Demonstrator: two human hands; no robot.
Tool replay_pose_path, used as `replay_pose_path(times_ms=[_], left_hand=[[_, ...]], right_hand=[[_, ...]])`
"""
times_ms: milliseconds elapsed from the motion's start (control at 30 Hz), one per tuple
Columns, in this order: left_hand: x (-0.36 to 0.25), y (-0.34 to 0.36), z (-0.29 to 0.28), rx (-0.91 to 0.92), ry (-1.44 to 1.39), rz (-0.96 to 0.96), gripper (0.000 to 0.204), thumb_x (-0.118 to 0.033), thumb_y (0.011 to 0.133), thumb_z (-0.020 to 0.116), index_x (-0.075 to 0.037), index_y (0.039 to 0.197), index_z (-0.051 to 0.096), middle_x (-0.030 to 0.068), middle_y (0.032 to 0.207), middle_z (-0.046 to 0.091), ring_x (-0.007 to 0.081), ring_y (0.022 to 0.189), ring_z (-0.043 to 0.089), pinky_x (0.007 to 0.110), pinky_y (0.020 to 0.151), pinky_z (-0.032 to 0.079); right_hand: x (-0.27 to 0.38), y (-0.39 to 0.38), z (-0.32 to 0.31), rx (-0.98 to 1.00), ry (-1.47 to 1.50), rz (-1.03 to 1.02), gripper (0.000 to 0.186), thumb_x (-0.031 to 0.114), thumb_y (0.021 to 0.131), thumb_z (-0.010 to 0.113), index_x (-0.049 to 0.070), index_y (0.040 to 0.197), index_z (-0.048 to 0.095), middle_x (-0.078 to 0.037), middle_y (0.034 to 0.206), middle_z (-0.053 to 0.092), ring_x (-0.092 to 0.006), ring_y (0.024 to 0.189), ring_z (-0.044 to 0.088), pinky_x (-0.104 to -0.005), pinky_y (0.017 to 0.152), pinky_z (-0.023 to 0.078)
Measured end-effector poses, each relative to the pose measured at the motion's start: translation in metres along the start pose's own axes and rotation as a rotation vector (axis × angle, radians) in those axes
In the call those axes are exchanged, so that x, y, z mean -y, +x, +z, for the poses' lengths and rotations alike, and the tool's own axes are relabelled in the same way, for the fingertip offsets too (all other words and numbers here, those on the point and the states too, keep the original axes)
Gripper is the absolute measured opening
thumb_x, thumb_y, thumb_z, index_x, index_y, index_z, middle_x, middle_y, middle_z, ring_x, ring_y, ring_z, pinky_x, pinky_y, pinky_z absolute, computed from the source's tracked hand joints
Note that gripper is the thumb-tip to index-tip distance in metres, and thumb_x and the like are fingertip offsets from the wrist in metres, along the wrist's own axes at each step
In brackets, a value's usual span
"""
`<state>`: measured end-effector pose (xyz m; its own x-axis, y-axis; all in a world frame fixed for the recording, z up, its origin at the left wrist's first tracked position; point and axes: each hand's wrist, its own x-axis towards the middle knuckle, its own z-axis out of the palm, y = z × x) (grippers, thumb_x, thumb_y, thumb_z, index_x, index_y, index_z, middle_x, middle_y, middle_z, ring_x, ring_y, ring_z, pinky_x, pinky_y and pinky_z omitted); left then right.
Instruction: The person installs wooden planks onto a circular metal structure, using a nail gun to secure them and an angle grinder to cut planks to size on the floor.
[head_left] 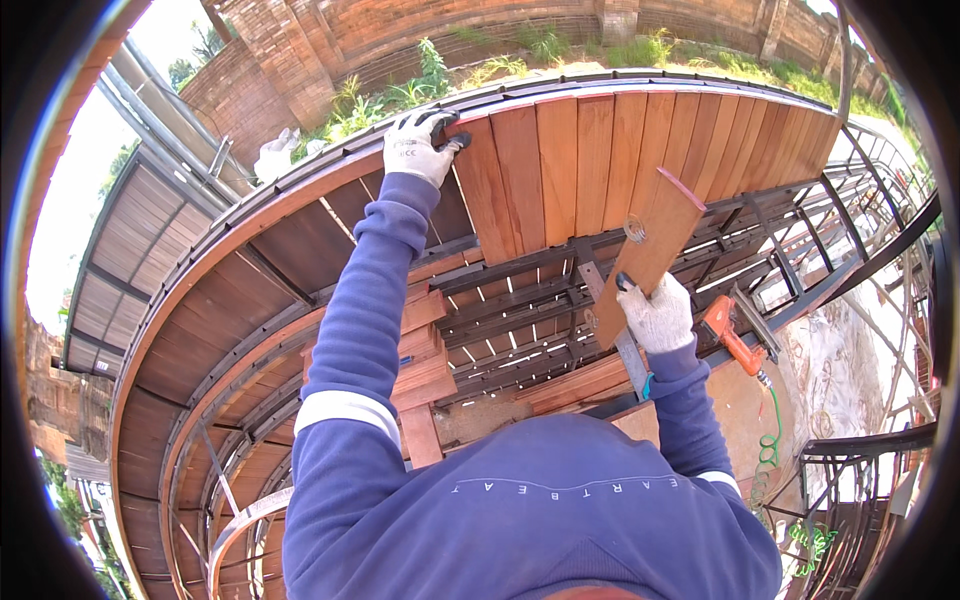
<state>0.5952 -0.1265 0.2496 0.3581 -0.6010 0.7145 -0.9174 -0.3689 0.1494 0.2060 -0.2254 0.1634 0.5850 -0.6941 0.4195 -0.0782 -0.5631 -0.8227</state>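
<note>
My left hand (420,148), in a white glove with dark fingertips, is closed at the far upper corner of the last reddish-brown board (485,190) in a row laid side by side. My right hand (657,312), gloved too, grips a separate wooden board (655,250). That board is tilted up over the frame, and pale round marks show on its face. Just right of my right hand lies an orange nail gun (735,335) with a green coiled air hose (770,440). A flat grey metal strip (630,365) with a teal end lies partly under the held board.
A stack of short boards (425,350) stands by my left arm. Dark metal bars (520,300) with open gaps run below the row. Curved tiers of darker boards (230,330) sweep down the left. Beyond the rim are plants (400,90) and a brick wall (420,40).
</note>
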Motion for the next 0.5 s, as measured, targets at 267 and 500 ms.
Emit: replay_pose_path(times_ms=[267,500], left_hand=[[-0.001,0.004,-0.006,0.061,-0.087,-0.032,0.039,-0.037,0.081,0.081,-0.017,0.114,0.074,0.0089,0.117,0.07,0.03,0.114,0.061,0.041,0.102,0.046],[-0.003,0.006,-0.011,0.168,-0.024,-0.122,0.037,-0.041,0.085,0.076,-0.021,0.115,0.072,0.0047,0.118,0.068,0.0254,0.12,0.057,0.039,0.108,0.04]], right_hand=[[0.028,0.088,0.088,0.14,-0.165,-0.025,0.027,0.029,0.089,0.07,0.004,0.099,0.071,-0.02,0.086,0.07,-0.0389,0.085,0.069,-0.0425,0.074,0.055],[0.025,0.132,0.139,0.197,-0.331,-0.049,0.029,0.03,0.089,0.068,0.004,0.101,0.071,-0.022,0.092,0.07,-0.0407,0.09,0.068,-0.0453,0.078,0.055]])
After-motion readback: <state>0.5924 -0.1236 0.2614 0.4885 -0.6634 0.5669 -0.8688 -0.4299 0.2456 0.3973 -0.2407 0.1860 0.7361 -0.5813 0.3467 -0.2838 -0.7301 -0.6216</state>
